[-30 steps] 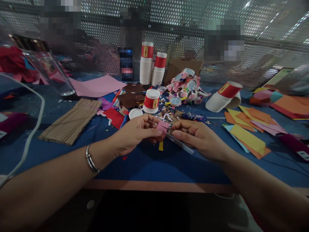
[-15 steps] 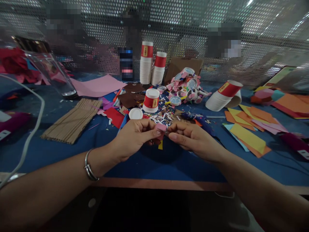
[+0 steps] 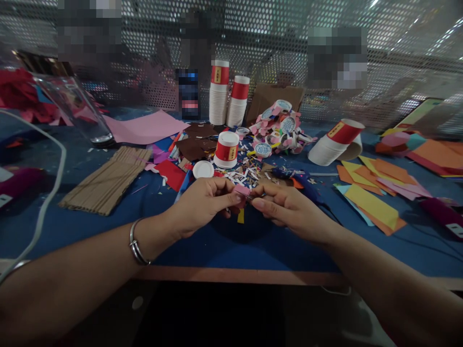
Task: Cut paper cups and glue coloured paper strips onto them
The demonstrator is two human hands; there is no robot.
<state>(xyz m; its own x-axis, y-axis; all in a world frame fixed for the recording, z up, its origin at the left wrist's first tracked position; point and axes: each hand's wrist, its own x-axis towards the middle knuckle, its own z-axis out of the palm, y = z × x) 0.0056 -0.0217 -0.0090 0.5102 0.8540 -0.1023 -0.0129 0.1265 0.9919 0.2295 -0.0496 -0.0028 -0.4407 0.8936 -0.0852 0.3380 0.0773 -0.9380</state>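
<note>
My left hand [image 3: 202, 205] pinches a small piece of pink paper [image 3: 241, 190] above the near part of the blue table. A short yellow strip [image 3: 240, 216] hangs just below the pink paper. My right hand [image 3: 289, 207] is closed, thumb against fingers, round a thin dark pointed tool [image 3: 246, 195] whose tip lies across the pink paper. Its handle is hidden in the fingers, so its exact kind cannot be made out. Beyond the hands lie many paper scraps [image 3: 248, 174], a white lid [image 3: 203, 169] and an upside-down red and white paper cup [image 3: 226, 150].
Stacked paper cups [image 3: 219, 99] stand at the back; another stack [image 3: 334, 143] leans at right. A heap of decorated rings [image 3: 278, 130] lies between. Corrugated cardboard [image 3: 106, 183] and a glass vessel [image 3: 77, 103] are left. Coloured paper [image 3: 374, 207] and a blue glue gun [image 3: 306, 185] lie right.
The thin dark tool now shows across the pink paper, where its tip was barely visible before. Both hands keep nearly the same place, and the pink piece has tilted slightly.
</note>
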